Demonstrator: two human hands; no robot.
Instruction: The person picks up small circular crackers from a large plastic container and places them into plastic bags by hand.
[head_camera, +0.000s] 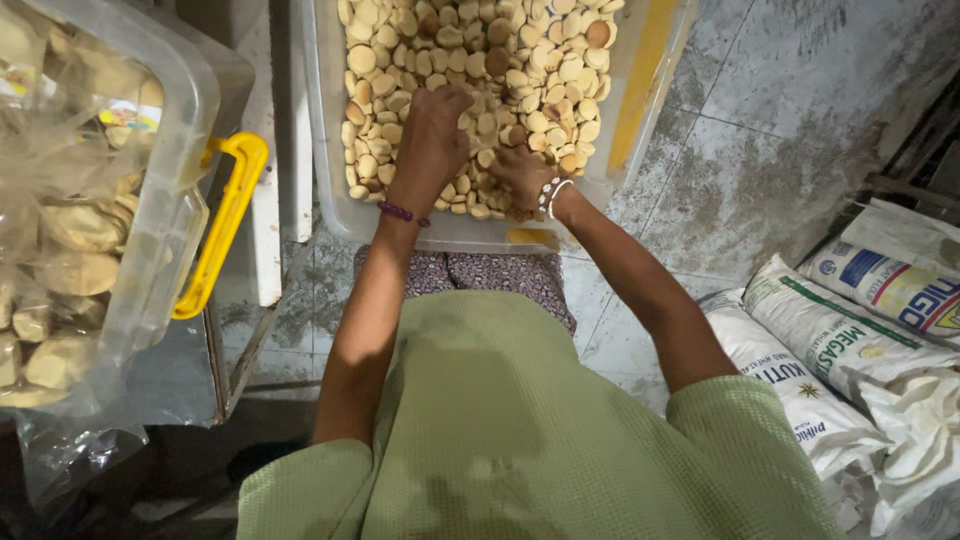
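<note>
We are looking down at a grey, stained tiled floor, with white printed sacks lying heaped at the right under dim light.

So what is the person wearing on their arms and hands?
Both arms are bare up to short, loose, light green sleeves. The left hand has a thin dark purple bead bracelet at the wrist. The right hand has a white bangle-style bracelet at its wrist. No gloves and no rings that I can make out.
</note>
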